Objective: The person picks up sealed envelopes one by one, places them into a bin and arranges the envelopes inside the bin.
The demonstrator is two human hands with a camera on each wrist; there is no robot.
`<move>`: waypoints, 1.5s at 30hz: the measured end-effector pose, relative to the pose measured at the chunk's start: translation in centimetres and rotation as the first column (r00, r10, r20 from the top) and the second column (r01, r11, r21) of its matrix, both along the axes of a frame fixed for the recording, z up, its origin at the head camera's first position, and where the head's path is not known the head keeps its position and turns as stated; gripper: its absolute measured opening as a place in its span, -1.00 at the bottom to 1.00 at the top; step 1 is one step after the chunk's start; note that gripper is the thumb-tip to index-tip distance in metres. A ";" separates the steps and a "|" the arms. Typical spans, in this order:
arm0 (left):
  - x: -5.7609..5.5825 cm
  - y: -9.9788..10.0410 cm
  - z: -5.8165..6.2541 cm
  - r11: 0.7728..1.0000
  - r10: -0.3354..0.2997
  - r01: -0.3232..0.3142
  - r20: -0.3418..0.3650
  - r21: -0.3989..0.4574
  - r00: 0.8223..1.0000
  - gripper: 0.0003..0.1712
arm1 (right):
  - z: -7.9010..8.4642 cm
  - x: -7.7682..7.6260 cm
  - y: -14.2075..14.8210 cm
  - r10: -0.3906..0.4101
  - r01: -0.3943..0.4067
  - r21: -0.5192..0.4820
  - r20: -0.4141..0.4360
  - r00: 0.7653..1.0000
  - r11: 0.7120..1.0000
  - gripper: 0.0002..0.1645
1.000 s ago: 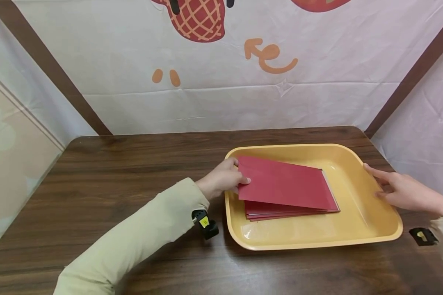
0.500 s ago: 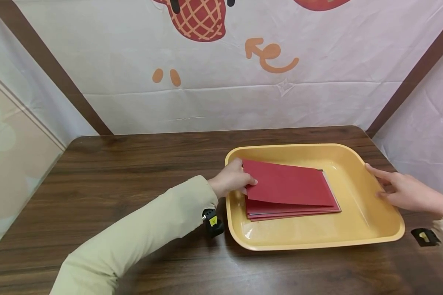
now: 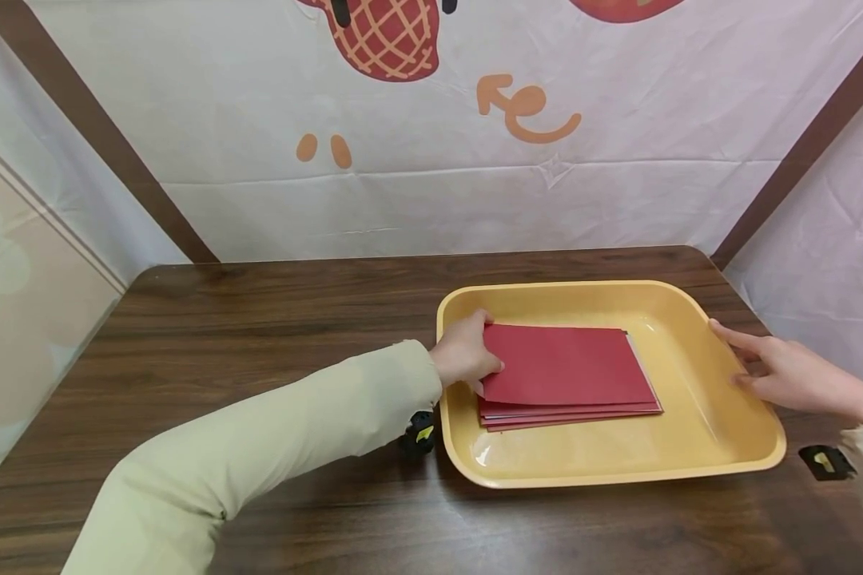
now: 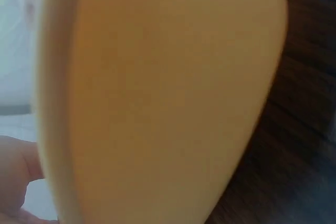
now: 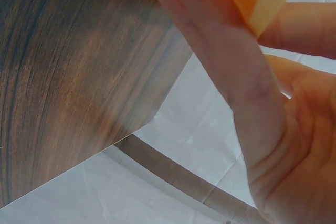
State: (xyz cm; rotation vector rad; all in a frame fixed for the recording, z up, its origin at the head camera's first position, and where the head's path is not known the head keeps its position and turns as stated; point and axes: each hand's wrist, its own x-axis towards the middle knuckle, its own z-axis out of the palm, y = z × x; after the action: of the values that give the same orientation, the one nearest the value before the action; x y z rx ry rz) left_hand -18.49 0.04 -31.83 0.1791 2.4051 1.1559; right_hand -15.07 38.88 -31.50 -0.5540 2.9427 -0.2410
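A yellow plastic tray (image 3: 705, 431) stands on the wooden table, and a stack of flat red cards (image 3: 568, 415) lies inside it. My left hand (image 3: 467, 351) reaches over the tray's left rim and pinches the top red card (image 3: 568, 363) by its left edge, thumb on its upper face. That card rests almost level on the stack. At the opposite end my right hand (image 3: 784, 371) grips the tray's right rim, its fingers on both sides of the wall in the right wrist view. The tray's outer wall (image 4: 168, 98) fills most of the left wrist view.
The dark brown wooden table (image 3: 259, 319) extends left and in front of the tray. Behind it hangs a pale printed cloth (image 3: 431, 208). Each wrist carries a small black device, such as the left one (image 3: 419, 435).
My left hand has moved right and lowered the raised left end of the top card onto the stack. The right hand and the tray stay practically in place.
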 end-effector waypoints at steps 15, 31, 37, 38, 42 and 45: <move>-0.1 0.8 -0.3 0.986 -0.037 0.040 0.027 -0.161 0.999 -0.33 | 0.0 0.1 -0.1 -0.005 0.005 -0.008 0.006 1.000 1.000 -0.08; -0.2 1.0 0.0 0.956 -0.099 0.107 0.044 -0.273 0.994 -0.47 | -0.2 0.1 0.0 0.004 -0.004 -0.012 -0.029 1.000 1.000 -0.06; 0.0 0.8 0.2 0.961 -0.094 0.099 0.032 -0.257 0.995 -0.35 | -0.1 0.2 -0.1 -0.001 0.000 -0.021 -0.029 1.000 1.000 -0.07; 0.0 0.7 0.2 0.963 -0.095 0.098 0.024 -0.251 0.995 -0.33 | -0.1 0.3 -0.1 0.003 -0.003 -0.022 -0.036 0.999 1.000 -0.06; 0.0 -0.3 0.3 0.980 -0.110 0.106 -0.019 -0.171 0.994 -0.24 | -0.2 0.3 -0.1 0.017 -0.018 -0.017 -0.058 0.998 1.000 -0.02; 0.0 -1.5 0.4 0.990 -0.128 0.122 -0.083 -0.077 0.988 -0.36 | -0.2 0.2 -0.1 0.018 -0.019 -0.024 -0.050 0.999 1.000 -0.02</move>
State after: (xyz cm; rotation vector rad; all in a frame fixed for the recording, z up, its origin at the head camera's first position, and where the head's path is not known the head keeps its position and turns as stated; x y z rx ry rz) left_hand -18.50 -1.43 -31.40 0.3587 2.4680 1.0236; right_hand -14.82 38.74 -31.74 -0.5994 2.9849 -0.2652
